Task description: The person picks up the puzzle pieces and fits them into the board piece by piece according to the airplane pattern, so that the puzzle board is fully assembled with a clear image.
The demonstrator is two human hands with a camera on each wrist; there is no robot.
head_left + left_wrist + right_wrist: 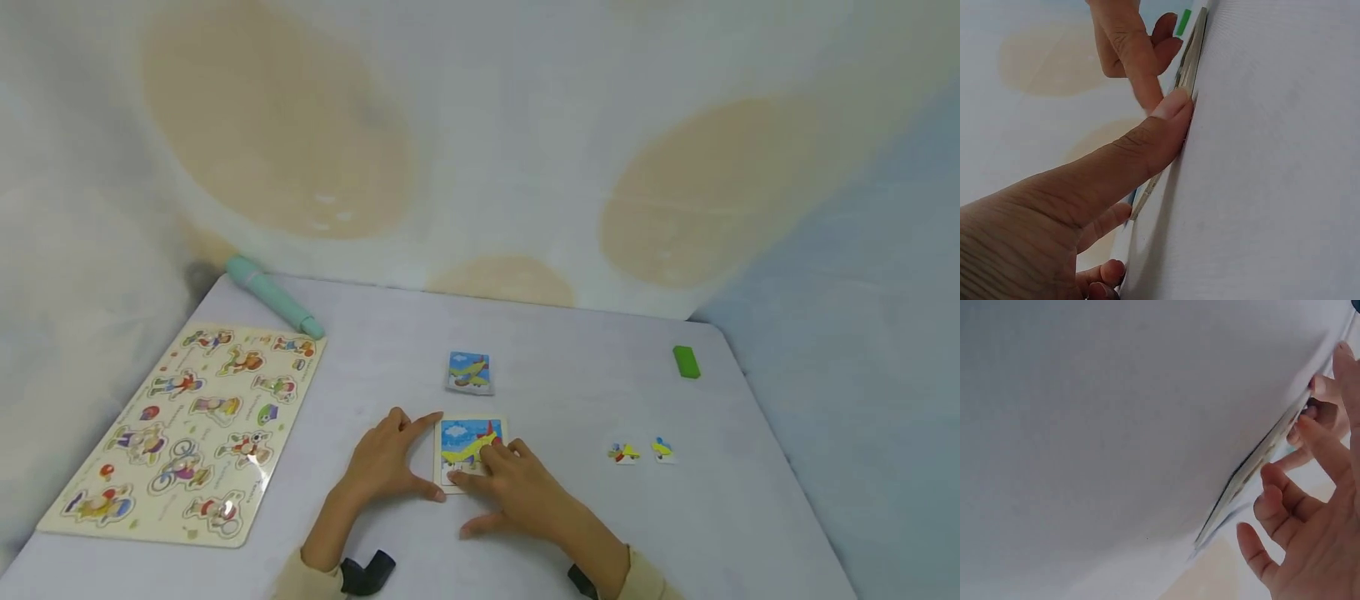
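Observation:
A small square jigsaw puzzle board (438, 467) with a yellow aeroplane on a blue sky lies on the table in the head view. My left hand (382, 458) holds it at the left side, index fingertip at the far corner and thumb at the near corner. The right hand (525, 496) presses its extended index finger on the lower left of the picture, its other fingers over the right part, hiding some of it. In the left wrist view the left thumb (1147, 140) meets the board's edge (1194, 53). Two loose puzzle pieces, one yellow and red (624, 453), one yellow and blue (663, 451), lie to the right.
Behind the board sits a small stack with the same aeroplane picture (469, 372). A large figure puzzle board (195, 433) lies at left, with a mint-green cylindrical object (273, 298) beyond it. A green block (686, 362) is at the far right.

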